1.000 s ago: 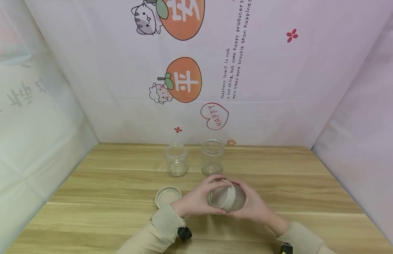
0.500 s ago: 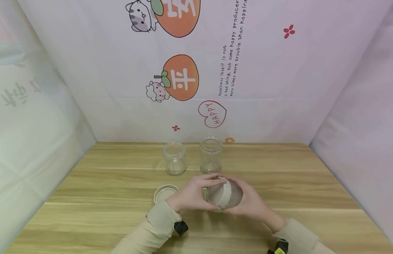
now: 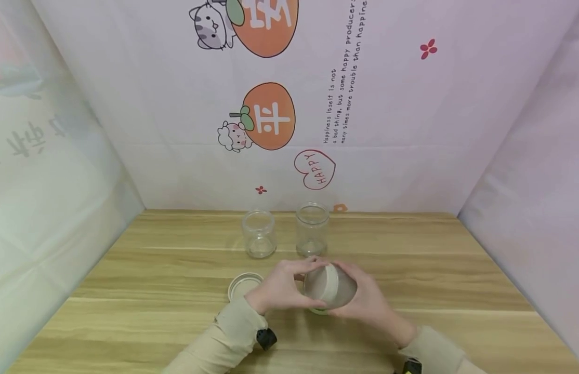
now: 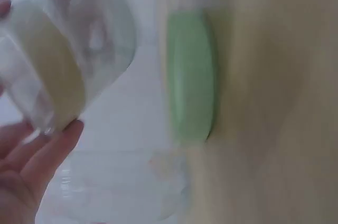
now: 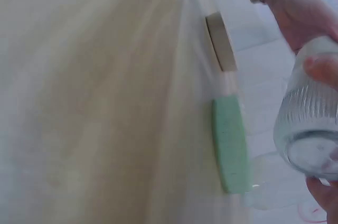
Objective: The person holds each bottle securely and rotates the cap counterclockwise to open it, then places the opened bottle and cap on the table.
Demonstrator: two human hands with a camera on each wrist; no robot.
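Both hands hold a clear jar [image 3: 345, 290] just above the wooden table. A pale beige band circles the jar [image 4: 103, 36], which looks tilted in the left wrist view. My left hand [image 3: 286, 286] grips its left side, thumb and fingers spread around it. Around the right side curl the fingers of my right hand [image 3: 368, 300]. Ribbed glass and the round base of the jar [image 5: 311, 110] show in the right wrist view. Beneath it a green lid [image 4: 191, 78] lies on the table, mostly hidden from the head view.
A beige lid [image 3: 245, 284] lies left of the hands, partly behind the left wrist. Two clear jars, a shorter one [image 3: 259, 236] and a taller one [image 3: 312, 231], stand upright near the back wall. Printed cloth [image 3: 387, 171] hangs behind the table.
The held jar has shifted slightly left and turned a little between the hands. A green edge seen at its left earlier now shows below it. Both hands keep their hold.
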